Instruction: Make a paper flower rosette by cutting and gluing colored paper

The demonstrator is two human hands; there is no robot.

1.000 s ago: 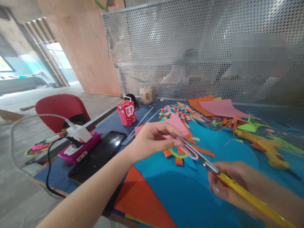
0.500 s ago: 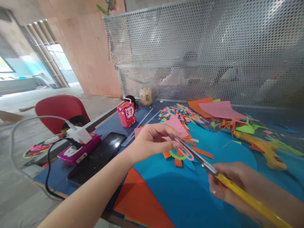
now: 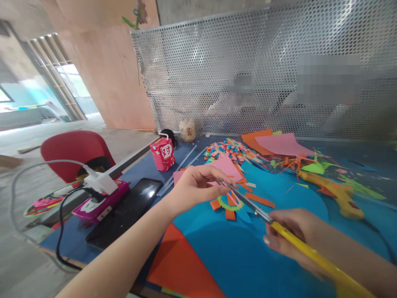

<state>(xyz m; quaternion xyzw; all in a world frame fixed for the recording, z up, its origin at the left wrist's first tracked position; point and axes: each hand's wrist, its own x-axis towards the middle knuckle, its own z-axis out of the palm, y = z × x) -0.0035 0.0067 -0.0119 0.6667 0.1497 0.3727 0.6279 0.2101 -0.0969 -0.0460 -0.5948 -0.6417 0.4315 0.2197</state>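
My left hand (image 3: 201,182) is pinched near the metal tip of a yellow-handled tool (image 3: 297,240), over the middle of the table; a thin pink strip (image 3: 237,198) shows just below the fingertips. My right hand (image 3: 294,231) is closed around the tool where its yellow handle meets the long silver part. Beneath the hands a flower of orange strips and a green fringed ring (image 3: 229,204) lies on a large blue sheet (image 3: 223,248). Pink paper (image 3: 228,165) is beside my left hand.
A yellow glue gun (image 3: 341,194) lies at right near paper scraps (image 3: 313,165). Farther back are paper flowers (image 3: 229,147) and a jar (image 3: 187,130). At left are a juice box (image 3: 163,154), clear sticks (image 3: 186,159), a phone (image 3: 127,211), a purple power strip (image 3: 102,203) and a red chair (image 3: 74,153).
The view has shifted slightly, so the table items sit a little farther left. Both hands keep hold, and the pink strip looks shorter beneath the tool.
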